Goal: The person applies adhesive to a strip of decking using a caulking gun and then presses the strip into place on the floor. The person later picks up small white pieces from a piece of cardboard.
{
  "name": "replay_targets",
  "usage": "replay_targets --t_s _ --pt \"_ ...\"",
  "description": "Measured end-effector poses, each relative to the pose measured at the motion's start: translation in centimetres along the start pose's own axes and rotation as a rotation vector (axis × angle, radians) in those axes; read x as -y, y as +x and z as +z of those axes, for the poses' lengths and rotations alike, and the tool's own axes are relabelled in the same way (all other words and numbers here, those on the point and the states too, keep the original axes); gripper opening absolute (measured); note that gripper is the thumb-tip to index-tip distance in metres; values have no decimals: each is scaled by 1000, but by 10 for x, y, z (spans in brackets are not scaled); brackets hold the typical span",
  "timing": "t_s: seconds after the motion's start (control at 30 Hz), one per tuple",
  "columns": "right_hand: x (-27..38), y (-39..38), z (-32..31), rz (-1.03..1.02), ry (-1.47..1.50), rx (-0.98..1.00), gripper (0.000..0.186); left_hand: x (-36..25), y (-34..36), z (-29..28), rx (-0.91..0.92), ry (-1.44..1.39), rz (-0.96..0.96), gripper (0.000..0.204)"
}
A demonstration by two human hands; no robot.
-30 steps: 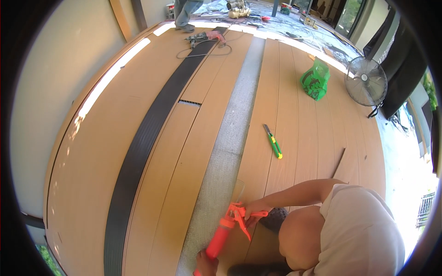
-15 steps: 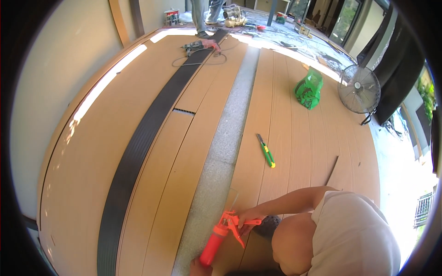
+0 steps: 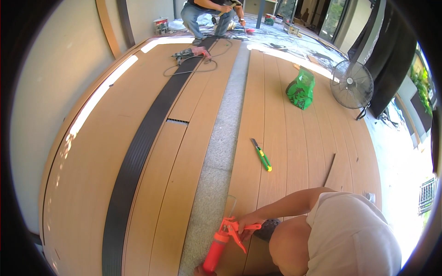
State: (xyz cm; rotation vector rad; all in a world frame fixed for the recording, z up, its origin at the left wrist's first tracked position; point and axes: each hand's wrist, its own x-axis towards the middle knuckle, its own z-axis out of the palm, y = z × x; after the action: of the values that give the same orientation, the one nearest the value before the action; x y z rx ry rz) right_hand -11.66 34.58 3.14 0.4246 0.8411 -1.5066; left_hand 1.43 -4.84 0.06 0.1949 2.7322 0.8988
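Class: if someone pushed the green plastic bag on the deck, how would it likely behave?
The green bag looks crumpled and soft-sided, so it would probably sag, not roll. It bulges as if filled, so it may drag on the wooden deck rather than slide freely.

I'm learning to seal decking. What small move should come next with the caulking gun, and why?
Probably lower the clear nozzle onto the seam beside the grey stone strip: the right hand grips the orange caulking gun, and its tip seems just above that seam.

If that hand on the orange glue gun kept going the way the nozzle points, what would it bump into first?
The right hand grips the orange glue gun, whose clear nozzle aims up along the grey strip between the boards. The way looks free; depth is hard to judge.
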Motion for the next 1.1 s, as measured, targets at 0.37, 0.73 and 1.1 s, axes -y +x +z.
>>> replay_targets --t_s 0.37,0.73,1.1 --pt "-7 14 -16 29 8 62 34 -10 -3 -5 37 18 -123 64" --pt "-1 3 -4 -4 -31 46 35 -11 -3 -3 -15 -72 -91 63" --pt "-5 9 -10 12 -28 54 35 -18 0 -11 4 -90 -85 64"
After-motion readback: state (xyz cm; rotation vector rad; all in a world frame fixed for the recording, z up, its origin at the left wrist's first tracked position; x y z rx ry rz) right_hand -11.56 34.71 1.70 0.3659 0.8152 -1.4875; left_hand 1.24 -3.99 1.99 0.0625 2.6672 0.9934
